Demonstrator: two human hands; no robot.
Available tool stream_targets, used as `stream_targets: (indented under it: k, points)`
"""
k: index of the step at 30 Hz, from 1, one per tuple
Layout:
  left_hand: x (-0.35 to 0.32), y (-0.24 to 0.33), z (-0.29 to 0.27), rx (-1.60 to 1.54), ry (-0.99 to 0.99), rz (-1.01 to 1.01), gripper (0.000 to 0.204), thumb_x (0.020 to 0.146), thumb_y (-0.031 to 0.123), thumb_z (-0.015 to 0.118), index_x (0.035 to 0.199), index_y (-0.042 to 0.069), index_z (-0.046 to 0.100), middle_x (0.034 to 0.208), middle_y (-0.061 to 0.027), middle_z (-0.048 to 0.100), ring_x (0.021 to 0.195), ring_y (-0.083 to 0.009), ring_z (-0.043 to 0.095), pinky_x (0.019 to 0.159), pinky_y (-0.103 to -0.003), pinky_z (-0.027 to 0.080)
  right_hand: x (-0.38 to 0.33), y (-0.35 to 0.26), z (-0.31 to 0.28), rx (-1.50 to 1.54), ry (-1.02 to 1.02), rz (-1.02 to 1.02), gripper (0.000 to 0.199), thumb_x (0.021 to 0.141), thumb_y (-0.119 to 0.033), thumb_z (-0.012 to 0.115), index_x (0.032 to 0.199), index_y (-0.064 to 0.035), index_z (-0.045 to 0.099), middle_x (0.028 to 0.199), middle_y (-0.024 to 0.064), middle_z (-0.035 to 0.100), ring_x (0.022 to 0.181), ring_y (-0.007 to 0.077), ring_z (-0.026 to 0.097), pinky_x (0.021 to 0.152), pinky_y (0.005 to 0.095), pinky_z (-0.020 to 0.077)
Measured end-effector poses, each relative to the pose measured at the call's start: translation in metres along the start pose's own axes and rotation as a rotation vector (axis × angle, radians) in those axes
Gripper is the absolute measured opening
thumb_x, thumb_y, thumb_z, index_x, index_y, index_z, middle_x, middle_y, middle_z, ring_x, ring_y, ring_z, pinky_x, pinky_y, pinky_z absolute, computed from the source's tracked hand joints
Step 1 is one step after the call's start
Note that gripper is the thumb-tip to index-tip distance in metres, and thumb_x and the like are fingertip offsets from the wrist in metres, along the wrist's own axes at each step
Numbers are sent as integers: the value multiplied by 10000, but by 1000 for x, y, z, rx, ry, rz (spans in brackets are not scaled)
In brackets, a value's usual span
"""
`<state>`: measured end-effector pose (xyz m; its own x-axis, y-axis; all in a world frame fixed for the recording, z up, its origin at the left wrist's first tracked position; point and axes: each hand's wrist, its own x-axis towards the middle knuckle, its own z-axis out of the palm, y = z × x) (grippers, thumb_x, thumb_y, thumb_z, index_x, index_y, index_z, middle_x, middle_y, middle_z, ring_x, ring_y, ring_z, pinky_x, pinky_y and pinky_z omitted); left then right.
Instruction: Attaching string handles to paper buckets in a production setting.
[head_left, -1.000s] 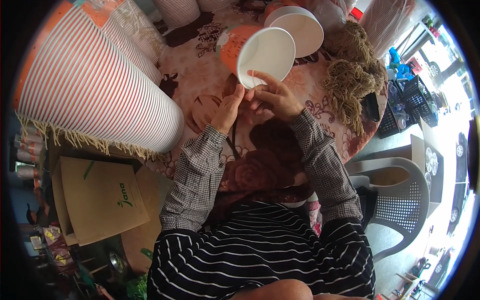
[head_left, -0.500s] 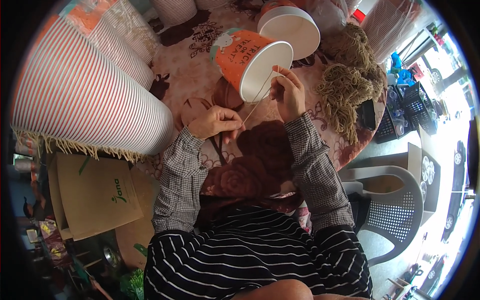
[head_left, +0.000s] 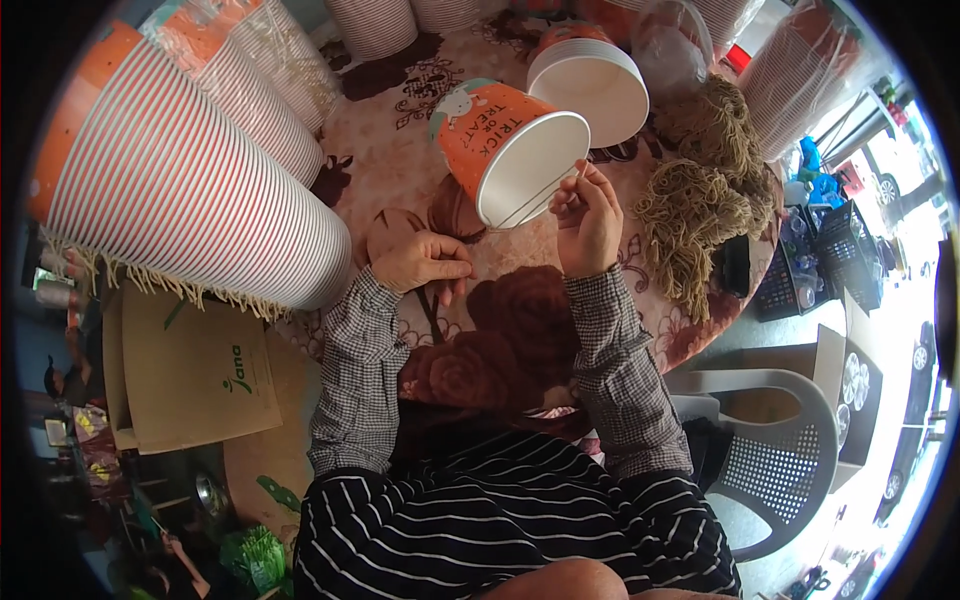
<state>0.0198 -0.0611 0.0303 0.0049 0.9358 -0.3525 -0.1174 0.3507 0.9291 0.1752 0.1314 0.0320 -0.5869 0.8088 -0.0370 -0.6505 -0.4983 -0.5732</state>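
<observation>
An orange paper bucket lies tilted on the cloth-covered table, its white open mouth towards me. My right hand is beside its rim, pinching a thin tan string that runs down to the left across the lower part of the mouth. My left hand hovers over the table, left of and below the rim. Its thumb and fingers are pressed together; I cannot make out anything between them. Just behind the bucket lies a nested stack of white-rimmed buckets.
Tall nested bucket stacks line the left, the nearest with tan strands hanging beneath. A heap of tan string lies right of my right hand, beside a black object. A grey plastic chair and cardboard box flank the table.
The string, stretched between both hands before, now runs from my right hand along the bucket's rim. My left hand is slightly farther left. The whole view has shifted a little.
</observation>
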Motion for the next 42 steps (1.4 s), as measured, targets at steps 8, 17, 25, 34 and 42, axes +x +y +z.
stream_targets:
  k: [8, 17, 25, 34, 42]
  points:
    - [4, -13, 23, 24, 239, 179, 196, 933, 184, 599, 922, -11, 621, 673, -24, 612, 492, -70, 550, 456, -194, 455, 9, -1, -23, -201, 36, 19, 164, 905, -48, 496, 1026, 11, 590, 782, 57, 606, 548, 121, 533, 499, 239, 447]
    - [4, -28, 30, 75, 239, 300, 234, 941, 201, 578, 912, -29, 616, 706, -48, 630, 519, -83, 561, 474, -209, 459, 31, 18, -48, -866, 75, -234, 203, 906, -90, 524, 1084, -18, 591, 857, 71, 625, 601, 109, 564, 496, 245, 455]
    - [-8, -34, 40, 118, 294, 311, 214, 944, 208, 571, 905, 4, 622, 724, -39, 629, 513, -65, 537, 465, -185, 429, -5, 19, -23, -1057, 7, -708, 158, 901, -91, 562, 993, 14, 637, 837, 71, 654, 659, 98, 568, 606, 219, 460]
    - [-89, -38, 87, 35, 250, 211, 204, 928, 200, 597, 932, 0, 632, 702, -29, 625, 506, -68, 526, 459, -199, 408, -145, 23, 16, -1201, -731, -46, 159, 915, -129, 578, 985, 9, 615, 801, 56, 637, 695, 99, 594, 624, 256, 479]
    - [-144, -63, 120, 110, 295, 280, 195, 939, 194, 579, 879, 8, 590, 679, 8, 558, 523, -55, 499, 488, -200, 416, -217, 21, 10, -1127, -821, -59, 203, 860, -161, 638, 974, 7, 624, 856, 138, 661, 758, 219, 649, 698, 325, 502]
